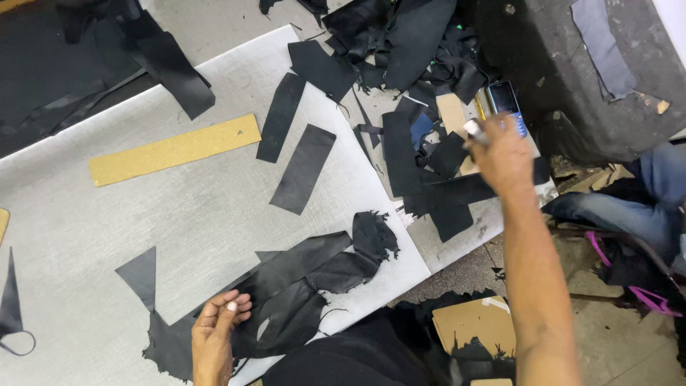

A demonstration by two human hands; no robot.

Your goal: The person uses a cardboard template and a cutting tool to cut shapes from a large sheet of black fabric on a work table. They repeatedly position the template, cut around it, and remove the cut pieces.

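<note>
Head view is showing the left hand [214, 336] resting near the front edge of the desk [86, 236], its fingers curling loosely against a ragged black leather piece [300, 286] without closing on it, so that grip is lying released. This leather piece is sprawling over the desk's front right corner, with its frayed end [375, 236] lying just inside the right edge. The right hand [504, 154] is reaching out past that edge over a lower board covered with black offcuts [429, 186], its grip clenching a small white object [475, 131], too blurred to identify. A mobile phone [506, 104] is lying just beyond the knuckles. Two black strips [293, 143] are lying side by side toward the desk's far edge, with a tan cardboard strip [175, 149] well apart on their left. Open grey surface is stretching between that strip and the left hand.
</note>
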